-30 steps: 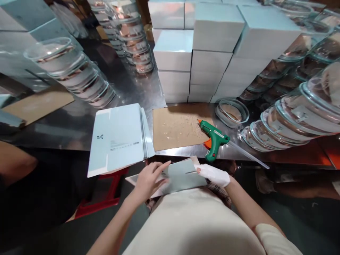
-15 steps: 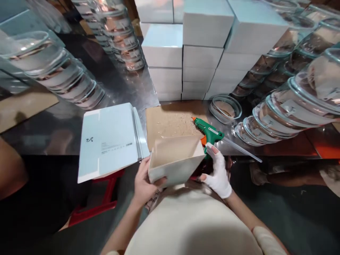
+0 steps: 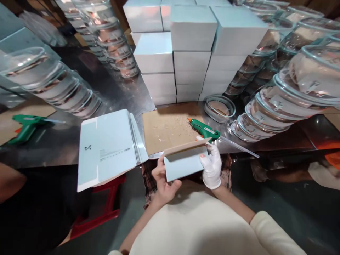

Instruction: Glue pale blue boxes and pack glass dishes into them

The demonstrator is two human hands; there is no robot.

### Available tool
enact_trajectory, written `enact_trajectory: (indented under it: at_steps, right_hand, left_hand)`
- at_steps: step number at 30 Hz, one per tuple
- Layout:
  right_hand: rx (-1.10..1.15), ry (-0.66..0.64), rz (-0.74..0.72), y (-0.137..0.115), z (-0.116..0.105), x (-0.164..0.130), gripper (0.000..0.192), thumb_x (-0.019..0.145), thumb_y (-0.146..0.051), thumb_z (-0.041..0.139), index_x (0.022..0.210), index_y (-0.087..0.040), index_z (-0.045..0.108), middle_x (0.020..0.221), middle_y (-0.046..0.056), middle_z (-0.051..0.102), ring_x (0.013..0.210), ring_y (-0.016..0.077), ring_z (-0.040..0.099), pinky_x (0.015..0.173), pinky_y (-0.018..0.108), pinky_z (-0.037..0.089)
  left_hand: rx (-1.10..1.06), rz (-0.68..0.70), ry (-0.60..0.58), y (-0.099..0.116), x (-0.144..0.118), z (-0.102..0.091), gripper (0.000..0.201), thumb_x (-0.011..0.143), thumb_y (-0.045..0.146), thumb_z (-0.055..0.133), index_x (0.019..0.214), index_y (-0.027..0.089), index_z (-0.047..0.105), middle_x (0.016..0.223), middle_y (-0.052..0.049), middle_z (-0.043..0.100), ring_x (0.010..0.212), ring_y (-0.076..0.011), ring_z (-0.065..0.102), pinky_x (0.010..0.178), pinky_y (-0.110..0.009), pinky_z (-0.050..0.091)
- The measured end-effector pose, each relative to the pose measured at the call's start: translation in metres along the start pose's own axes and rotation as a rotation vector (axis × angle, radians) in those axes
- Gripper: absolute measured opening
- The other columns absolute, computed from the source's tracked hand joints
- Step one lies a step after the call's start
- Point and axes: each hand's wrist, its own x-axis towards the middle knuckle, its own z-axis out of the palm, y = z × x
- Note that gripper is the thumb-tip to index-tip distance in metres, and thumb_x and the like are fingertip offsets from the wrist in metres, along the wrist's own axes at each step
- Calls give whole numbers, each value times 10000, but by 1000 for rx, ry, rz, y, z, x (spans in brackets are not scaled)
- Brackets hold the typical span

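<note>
At the far left of the steel table (image 3: 66,145), a green glue gun (image 3: 25,125) lies on a sheet of brown card, close to a leaning row of nested glass dishes (image 3: 53,85). A second such row (image 3: 111,39) runs away toward the back. Nearer the front edge, a stack of flat, unfolded pale blue box blanks (image 3: 108,148) overhangs the table, with a red stool (image 3: 103,209) below it.

The person's left hand (image 3: 163,179) is bare and closed on the lower left corner of a small pale blue box (image 3: 184,161), thumb on the near face and fingers behind. The box is held in the air just in front of the table edge, above the lap, its brown inner flap tilted up along the top. The right hand (image 3: 212,166), in a white glove, grips the right side of the same box, fingers curled over the edge, so both hands have it between them.

Just behind the box, a brown cardboard mat (image 3: 164,127) speckled with glue drips lies on the table. A second green glue gun (image 3: 204,129) rests on its right edge, orange nozzle pointing left and a clear glue stick trailing out to the right. Behind it rise stacks of finished pale blue boxes (image 3: 191,46). A single glass dish (image 3: 220,108) sits beside them, and at the far right more nested glass dishes (image 3: 287,95) lean in long rows.
</note>
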Motion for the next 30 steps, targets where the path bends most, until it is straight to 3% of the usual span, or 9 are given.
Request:
enact_trajectory:
  at_steps: [2,5,7,10,13,16,20,25,30]
  right_hand:
    - [36,42,-27,3,0,1,469,913,-435,598,1324,-221,523,1356,163,678,1201,292,695,1018,431,574]
    - [-30,-41,-36,6,-17,14,427,947,-404,554,1323,-216,485,1331,169,684,1098,249,730,926,380,591]
    - [-262,-59,3,5,-32,31,348,989,-474,498,1206,-211,567,1193,147,732,1005,248,740,904,383,581]
    - [-800,-147,224,2,-42,59,402,946,-598,571,967,-204,645,994,149,755,955,311,742,901,445,562]
    - [-1036,-245,425,7,-37,79,384,809,-531,758,909,-173,664,1006,215,758,967,379,745,879,489,555]
    - [-684,-96,502,19,-33,85,280,659,-354,816,814,-176,665,858,150,756,915,348,741,843,434,559]
    - [-265,-6,540,27,-36,72,288,700,-466,703,705,-198,598,605,41,657,613,222,662,604,327,532]
    - [42,103,342,-2,-38,41,351,726,-513,760,813,-222,585,670,16,715,542,157,618,546,285,530]
    - [155,-365,255,-33,-49,26,350,890,-535,669,756,-212,680,610,35,667,486,170,555,480,316,485]
  left_hand:
    - [27,121,-67,1,7,-3,606,877,665,717,1288,316,440,1374,-162,597,1218,-278,662,999,-481,553]
    - [139,202,-163,-3,17,-21,490,824,598,814,1102,250,612,1245,-145,673,1097,-274,718,911,-409,587]
    - [196,157,-86,-8,21,-34,446,804,600,827,999,231,669,1083,-97,708,1028,-270,732,888,-402,596]
    - [231,52,121,-16,22,-45,401,819,582,809,977,231,692,965,-50,704,1020,-259,722,944,-421,587]
    - [226,12,122,-23,21,-43,392,800,551,827,990,234,696,995,-45,705,1061,-260,701,1011,-443,561]
    - [213,-7,93,-28,19,-37,374,820,541,809,1015,246,687,1013,-46,698,1143,-272,668,1068,-454,517]
    - [157,-57,173,-26,18,-30,367,861,562,759,1026,245,675,1007,-45,690,1084,-252,669,1010,-405,519]
    - [96,-98,177,-5,34,-17,358,853,526,786,1035,232,696,1014,-40,708,970,-224,684,883,-347,544]
    - [69,-48,129,15,53,5,325,868,479,801,1051,225,715,1020,-56,722,993,-229,689,916,-360,544]
